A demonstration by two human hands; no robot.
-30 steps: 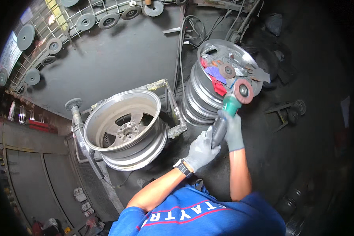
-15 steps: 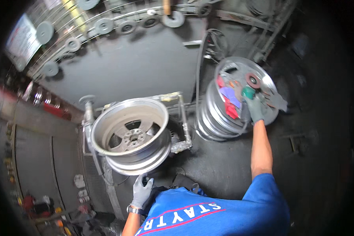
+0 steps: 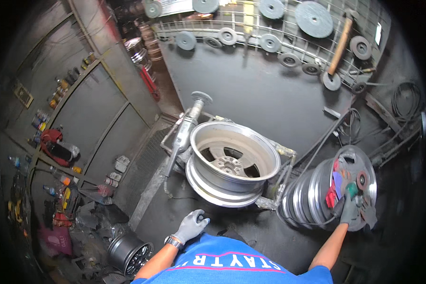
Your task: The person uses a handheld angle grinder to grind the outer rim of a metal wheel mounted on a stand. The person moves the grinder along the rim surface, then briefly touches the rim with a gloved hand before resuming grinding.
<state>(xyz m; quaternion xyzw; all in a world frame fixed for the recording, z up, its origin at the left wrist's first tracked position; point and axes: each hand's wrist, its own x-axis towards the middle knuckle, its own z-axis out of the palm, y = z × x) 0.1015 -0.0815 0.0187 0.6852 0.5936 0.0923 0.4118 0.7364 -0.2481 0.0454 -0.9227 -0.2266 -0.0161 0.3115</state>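
My right hand, in a grey glove, is closed round a green angle grinder lying on top of a stack of silver wheel rims. A reddish-brown abrasive disc shows beyond the fingers. Red and purple cloth pieces lie beside the tool. In front of my body hovers my gloved left hand, fingers loosely bent and apart, with nothing visible in it. It is just below a silver alloy wheel that rests tilted on a metal frame, its hollow side facing up.
A metal post with a round top stands left of the wheel. Grinding discs and a wooden-handled tool hang on the wire rack behind. A dark wheel lies on the floor at lower left, near bottles and clutter.
The view has swung left, so the wheel and rim stack appear farther right. My left hand has come away from the wheel's lower edge. My right hand stays on the grinder.
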